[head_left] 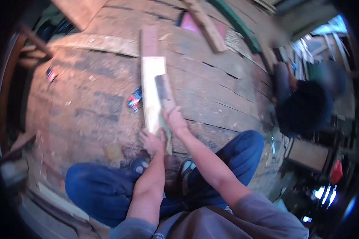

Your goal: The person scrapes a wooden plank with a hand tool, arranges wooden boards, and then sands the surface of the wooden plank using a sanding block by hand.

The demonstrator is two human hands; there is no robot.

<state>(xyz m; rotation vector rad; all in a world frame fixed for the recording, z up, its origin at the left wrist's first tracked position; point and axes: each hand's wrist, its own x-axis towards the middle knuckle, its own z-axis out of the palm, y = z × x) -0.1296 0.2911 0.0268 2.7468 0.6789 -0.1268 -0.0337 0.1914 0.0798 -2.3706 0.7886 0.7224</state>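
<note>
A pale wooden board [153, 71] lies lengthwise in front of me, its near end between my feet. My left hand [151, 141] grips the board near that end, fingers at its left edge and thumb across the top. My right hand [174, 118] is closed on a short brown wooden bar with a dark grey strip [168, 93] along its left side. This bar rests along the board's right side; its exact kind is unclear. Beyond the board's far end, a reddish-brown wood piece [149, 42] continues in line with it.
Crumpled red-and-blue packaging [135, 99] lies left of the board, a small can-like item [50, 75] farther left. Timber [206, 26] and a green beam [237, 26] lie at the back right. Another person [305, 103] crouches at right. Shavings litter the plank floor [83, 119].
</note>
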